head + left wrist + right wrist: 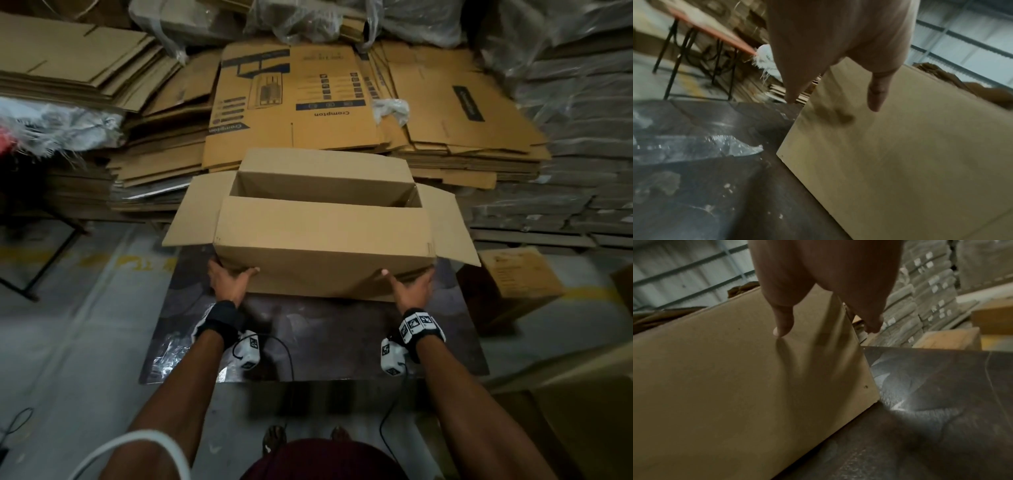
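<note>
A plain brown cardboard box (322, 236) stands on a dark table (325, 339) with its top open and its flaps spread out. My left hand (227, 279) is at the box's lower left near corner. Its thumb (875, 97) lies straight on the near face while the fingers reach round the left side. At the lower right near corner my right hand (409, 286) mirrors this, with the thumb (783, 324) flat on the near face and the fingers along the right side. The box's bottom near edge looks slightly raised off the table.
Stacks of flattened printed cartons (291, 99) lie just behind the table. Plastic-wrapped bundles (565, 137) fill the right side. A small brown box (513, 277) sits to the right of the table. A black metal-legged table (34, 260) stands at left. Crumpled plastic film (178, 342) lies on the table's left part.
</note>
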The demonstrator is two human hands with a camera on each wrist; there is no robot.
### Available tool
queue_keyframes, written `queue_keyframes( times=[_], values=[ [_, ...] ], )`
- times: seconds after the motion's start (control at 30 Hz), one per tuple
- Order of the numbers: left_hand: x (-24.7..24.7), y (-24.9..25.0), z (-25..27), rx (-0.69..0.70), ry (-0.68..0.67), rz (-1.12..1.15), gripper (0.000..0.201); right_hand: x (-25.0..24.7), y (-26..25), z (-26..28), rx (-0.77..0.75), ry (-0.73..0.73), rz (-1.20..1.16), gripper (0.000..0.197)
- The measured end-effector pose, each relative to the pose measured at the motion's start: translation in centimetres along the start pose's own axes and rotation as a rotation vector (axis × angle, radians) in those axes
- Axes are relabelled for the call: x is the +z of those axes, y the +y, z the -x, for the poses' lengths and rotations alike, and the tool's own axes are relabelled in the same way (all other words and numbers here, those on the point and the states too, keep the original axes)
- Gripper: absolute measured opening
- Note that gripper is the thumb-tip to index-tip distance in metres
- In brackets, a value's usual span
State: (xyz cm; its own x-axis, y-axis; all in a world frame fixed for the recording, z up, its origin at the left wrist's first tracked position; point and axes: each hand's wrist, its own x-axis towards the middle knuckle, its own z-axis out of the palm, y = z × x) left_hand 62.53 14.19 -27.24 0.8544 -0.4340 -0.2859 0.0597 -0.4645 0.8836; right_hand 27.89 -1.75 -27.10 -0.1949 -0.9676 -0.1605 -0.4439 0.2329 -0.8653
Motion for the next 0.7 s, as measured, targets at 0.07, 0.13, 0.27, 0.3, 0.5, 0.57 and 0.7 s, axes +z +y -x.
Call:
queue_keyframes(
  times=[0.07, 0.13, 0.27, 0.3, 0.5, 0.57, 0.7],
  values=[
    [-0.2, 0.2, 0.4, 0.053, 0.002, 0.012, 0.134, -0.3, -0.7, 0.4, -0.046, 0.012, 0.021, 0.133],
    [-0.7, 1.2, 1.7, 0.091, 0.037, -0.022, 0.131, -0.7, -1.9, 0.5, -0.113, 0.043, -0.005, 0.129],
    [-2.2, 2.9, 2.4, 0.267, 0.100, -0.017, 0.132, -2.1, -5.4, 0.5, -0.209, 0.054, -0.033, 0.129],
    [-2.8, 3.6, 2.5, 0.303, 0.117, -0.042, 0.131, -2.5, -6.3, 0.5, -0.233, 0.060, -0.039, 0.132],
    [-4.6, 7.1, 1.9, 0.357, 0.071, -0.198, 0.110, -3.0, -9.5, -0.2, -0.287, -0.007, 0.120, 0.092],
    [-4.7, 7.9, 2.0, 0.321, 0.034, -0.303, 0.097, -2.8, -9.8, -0.1, -0.270, -0.069, 0.174, 0.078],
    [-4.9, 8.0, 2.5, 0.308, -0.015, -0.431, 0.084, -3.1, -10.0, -0.1, -0.250, -0.227, 0.269, 0.082]
  ],
)
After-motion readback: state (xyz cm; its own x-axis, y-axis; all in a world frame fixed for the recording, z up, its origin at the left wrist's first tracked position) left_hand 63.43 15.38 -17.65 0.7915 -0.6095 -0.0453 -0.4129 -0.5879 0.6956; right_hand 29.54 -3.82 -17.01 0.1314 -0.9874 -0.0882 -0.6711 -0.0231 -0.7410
